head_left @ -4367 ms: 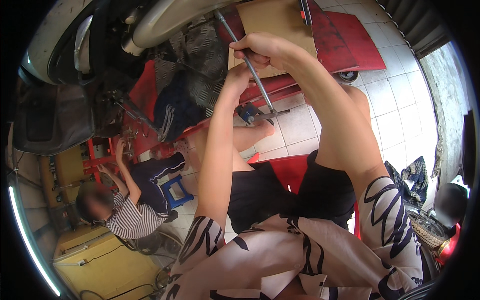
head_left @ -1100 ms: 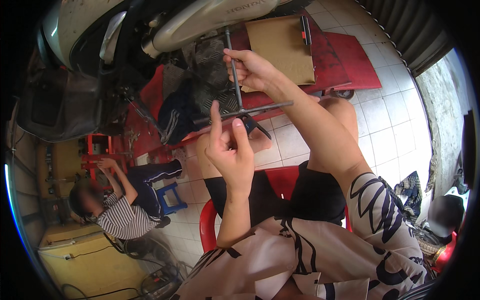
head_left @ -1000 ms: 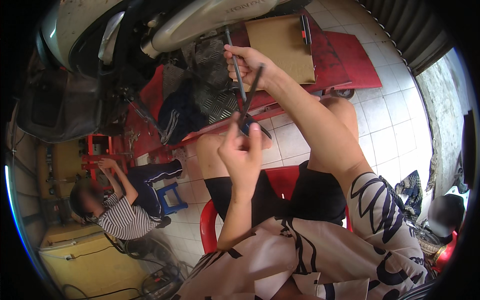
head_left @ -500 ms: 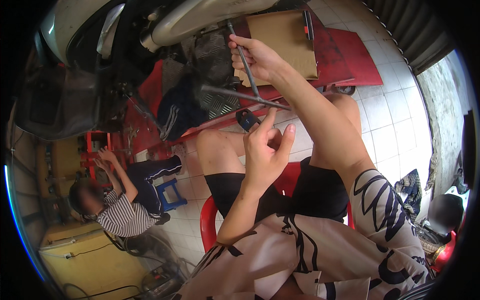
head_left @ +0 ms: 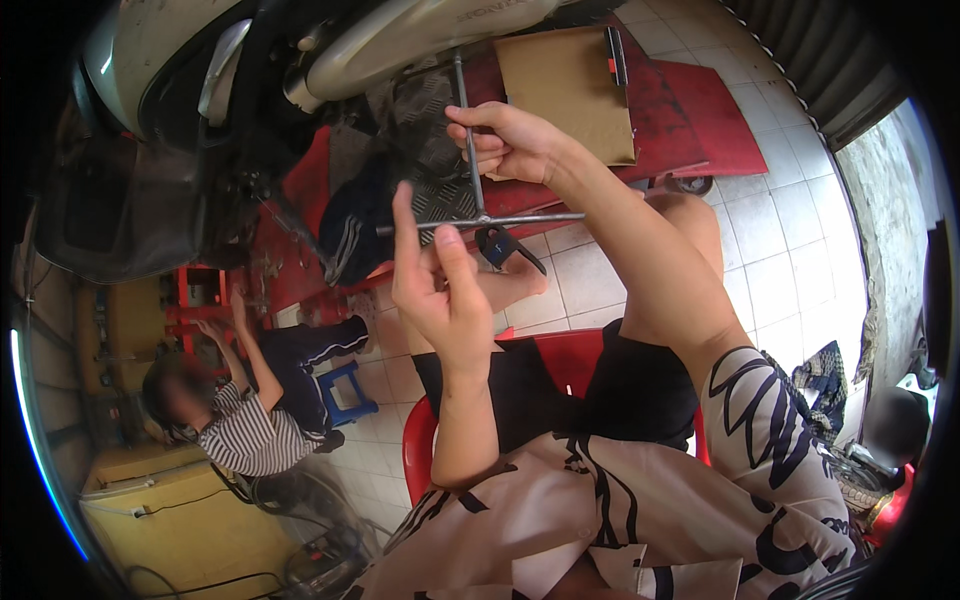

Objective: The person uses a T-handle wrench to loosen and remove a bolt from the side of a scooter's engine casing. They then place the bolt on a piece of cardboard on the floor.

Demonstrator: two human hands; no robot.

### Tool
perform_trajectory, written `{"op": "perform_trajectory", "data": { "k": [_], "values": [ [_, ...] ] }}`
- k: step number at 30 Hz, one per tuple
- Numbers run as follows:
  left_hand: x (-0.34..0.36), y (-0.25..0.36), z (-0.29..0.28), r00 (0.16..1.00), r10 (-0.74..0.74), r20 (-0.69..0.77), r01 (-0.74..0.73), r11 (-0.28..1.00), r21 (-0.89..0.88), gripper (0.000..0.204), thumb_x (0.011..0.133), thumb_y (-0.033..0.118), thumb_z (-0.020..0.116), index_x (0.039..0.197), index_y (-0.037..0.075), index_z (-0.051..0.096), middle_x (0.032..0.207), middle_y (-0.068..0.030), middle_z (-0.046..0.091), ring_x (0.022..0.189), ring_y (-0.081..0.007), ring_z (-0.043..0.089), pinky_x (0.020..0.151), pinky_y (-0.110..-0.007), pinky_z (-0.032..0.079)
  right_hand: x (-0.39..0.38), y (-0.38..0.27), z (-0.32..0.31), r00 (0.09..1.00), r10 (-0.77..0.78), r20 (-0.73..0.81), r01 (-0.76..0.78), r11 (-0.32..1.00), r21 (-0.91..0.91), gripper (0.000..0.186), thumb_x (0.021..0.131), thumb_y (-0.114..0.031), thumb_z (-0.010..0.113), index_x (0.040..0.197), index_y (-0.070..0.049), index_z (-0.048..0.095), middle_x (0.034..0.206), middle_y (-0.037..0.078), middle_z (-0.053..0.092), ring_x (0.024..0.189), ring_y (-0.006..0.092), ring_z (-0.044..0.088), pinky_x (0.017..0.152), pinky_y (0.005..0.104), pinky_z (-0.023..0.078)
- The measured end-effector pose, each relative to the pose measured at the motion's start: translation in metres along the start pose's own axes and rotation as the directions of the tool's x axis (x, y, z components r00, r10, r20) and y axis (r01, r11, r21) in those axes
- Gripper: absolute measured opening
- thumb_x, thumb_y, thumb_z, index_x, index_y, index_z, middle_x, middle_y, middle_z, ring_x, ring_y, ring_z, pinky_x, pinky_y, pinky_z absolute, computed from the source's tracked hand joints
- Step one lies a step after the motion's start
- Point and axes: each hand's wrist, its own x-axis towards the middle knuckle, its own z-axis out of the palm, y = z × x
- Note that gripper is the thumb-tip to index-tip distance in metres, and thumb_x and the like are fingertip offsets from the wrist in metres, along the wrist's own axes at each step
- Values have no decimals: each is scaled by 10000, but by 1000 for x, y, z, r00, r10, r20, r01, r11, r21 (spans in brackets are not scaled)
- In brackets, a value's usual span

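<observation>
My right hand (head_left: 505,143) is closed around the shaft of a metal T-handle wrench (head_left: 474,185). The shaft's far end reaches to the underside of a silver-grey motorcycle (head_left: 390,45); whether it is seated on anything there is hard to see. The wrench's crossbar lies nearly level, toward me. Just below the crossbar's left half is my left hand (head_left: 440,295), index finger and thumb stretched out, the other fingers curled and nothing held in them. Its fingertips come close to the bar; contact cannot be made out.
A cardboard sheet (head_left: 565,95) lies on the red platform (head_left: 720,120) beside a dark ribbed metal plate. Dark cloth (head_left: 355,225) with white stripes is left of the wrench. To the left, a person in a striped shirt (head_left: 245,435) sits near a blue stool (head_left: 345,393).
The wrench's crossbar has turned to a more level position and shifted left. My left hand has moved left along it, and my right hand has come slightly lower on the shaft.
</observation>
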Motion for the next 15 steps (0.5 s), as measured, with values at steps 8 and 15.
{"op": "perform_trajectory", "data": {
  "k": [8,15],
  "values": [
    [-38,-38,12,900,32,434,-63,996,57,479,914,56,552,1357,-63,414,579,-19,542,537,-61,485,537,-202,396,3,6,5,998,-10,-64,9,1000,-4,222,938,-191,572,769,-52,535,489,-85,275,413,39,175,412,214,162],
    [-17,-10,-1,991,-39,128,23,991,128,595,930,20,512,1449,-49,229,685,-54,619,630,-32,534,611,-143,387,0,3,0,992,-34,-119,36,999,13,168,900,-138,593,781,-26,554,487,-80,266,410,40,179,409,216,167]
  ]
}}
